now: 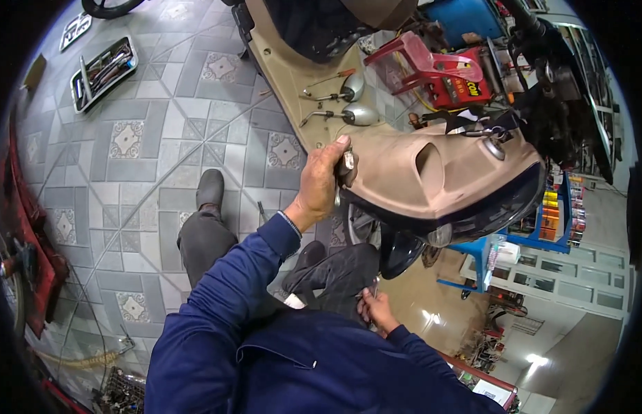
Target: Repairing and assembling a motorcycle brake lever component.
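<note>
A scooter with tan body panels (390,169) stands in front of me, its dark handlebar area at the right. My left hand (319,181) reaches to the left edge of the tan front panel, fingers closed. By its fingertips shows a small pale, shiny piece (348,161); I cannot tell whether it is held or belongs to the scooter. Low by my right knee, my right hand (379,310) is closed around a thin, slim thing too small to name. Two silver-backed mirrors (362,114) with dark stems lie on the tan footboard, beside an orange-handled screwdriver (345,73).
A metal tray of tools (103,72) lies on the tiled floor at the far left. Red bodywork (41,269) stands along the left. Beyond the scooter are a red plastic chair (421,58), a red box (466,83) and a blue stool (476,259).
</note>
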### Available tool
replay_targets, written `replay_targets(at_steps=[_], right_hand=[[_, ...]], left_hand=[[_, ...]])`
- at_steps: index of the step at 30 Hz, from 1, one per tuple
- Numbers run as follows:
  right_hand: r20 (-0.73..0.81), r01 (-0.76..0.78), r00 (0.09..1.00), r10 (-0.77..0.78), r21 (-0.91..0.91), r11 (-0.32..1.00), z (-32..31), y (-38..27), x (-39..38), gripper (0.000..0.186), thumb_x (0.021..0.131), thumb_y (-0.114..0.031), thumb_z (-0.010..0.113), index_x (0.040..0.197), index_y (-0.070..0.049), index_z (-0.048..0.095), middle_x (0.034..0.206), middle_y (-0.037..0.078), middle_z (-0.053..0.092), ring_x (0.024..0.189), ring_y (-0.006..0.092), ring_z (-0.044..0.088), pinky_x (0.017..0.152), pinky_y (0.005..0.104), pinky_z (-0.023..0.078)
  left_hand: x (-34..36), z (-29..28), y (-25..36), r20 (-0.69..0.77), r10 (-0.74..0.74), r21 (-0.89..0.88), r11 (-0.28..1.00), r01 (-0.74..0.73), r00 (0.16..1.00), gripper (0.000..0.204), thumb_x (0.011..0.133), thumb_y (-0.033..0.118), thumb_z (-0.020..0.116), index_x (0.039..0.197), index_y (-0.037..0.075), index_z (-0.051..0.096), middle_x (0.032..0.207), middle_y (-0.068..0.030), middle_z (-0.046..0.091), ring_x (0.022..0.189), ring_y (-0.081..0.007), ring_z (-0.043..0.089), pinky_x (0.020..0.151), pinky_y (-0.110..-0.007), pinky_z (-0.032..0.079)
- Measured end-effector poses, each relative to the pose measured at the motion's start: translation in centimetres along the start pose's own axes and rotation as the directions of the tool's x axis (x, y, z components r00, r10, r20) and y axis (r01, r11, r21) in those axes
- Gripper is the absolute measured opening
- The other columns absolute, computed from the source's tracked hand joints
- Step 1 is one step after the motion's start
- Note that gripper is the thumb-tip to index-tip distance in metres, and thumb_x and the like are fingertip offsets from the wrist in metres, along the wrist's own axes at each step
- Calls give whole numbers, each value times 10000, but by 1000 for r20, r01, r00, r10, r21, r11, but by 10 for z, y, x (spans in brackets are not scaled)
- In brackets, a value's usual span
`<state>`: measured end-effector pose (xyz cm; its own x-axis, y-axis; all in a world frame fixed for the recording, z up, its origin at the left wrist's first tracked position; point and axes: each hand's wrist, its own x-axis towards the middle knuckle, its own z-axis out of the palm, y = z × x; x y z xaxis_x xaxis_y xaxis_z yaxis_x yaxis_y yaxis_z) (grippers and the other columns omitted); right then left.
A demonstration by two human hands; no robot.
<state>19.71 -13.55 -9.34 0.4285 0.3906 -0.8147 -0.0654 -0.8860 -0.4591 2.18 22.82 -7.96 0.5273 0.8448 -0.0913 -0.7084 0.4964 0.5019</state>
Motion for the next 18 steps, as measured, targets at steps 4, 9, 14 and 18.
replay_targets(at_steps=[4,9,14,18], right_hand=[[49,-24,999,21,61,998,0,2,2,404,1053,-379,470,959,-4,586,637,132,624,376,159,498,366,281,376],[65,1,998,-8,99,995,-5,10,2,414,1050,-390,473,968,2,579,635,141,620,375,163,498,366,282,373],[47,8,999,-14,106,994,-3,10,0,425,1047,-403,477,938,-4,573,627,138,620,364,160,493,352,281,362],[35,16,999,-20,96,995,-2,9,1,446,1043,-425,475,872,-23,565,609,129,619,346,154,486,329,277,351]], left_hand=[[0,-4,-2,19,94,100,990,-95,995,522,1004,396,406,606,66,480,591,-89,482,609,-193,455,640,-311,382],[3,2,-9,50,72,-26,997,-71,996,512,962,378,403,585,45,498,604,-99,477,716,-221,477,828,-358,407],[8,-1,-18,88,4,-203,979,14,996,500,930,384,405,566,53,487,595,-85,454,717,-229,469,889,-388,400],[6,3,-17,140,-81,-296,948,119,987,527,930,396,401,525,66,469,556,-76,409,685,-228,450,860,-396,413]])
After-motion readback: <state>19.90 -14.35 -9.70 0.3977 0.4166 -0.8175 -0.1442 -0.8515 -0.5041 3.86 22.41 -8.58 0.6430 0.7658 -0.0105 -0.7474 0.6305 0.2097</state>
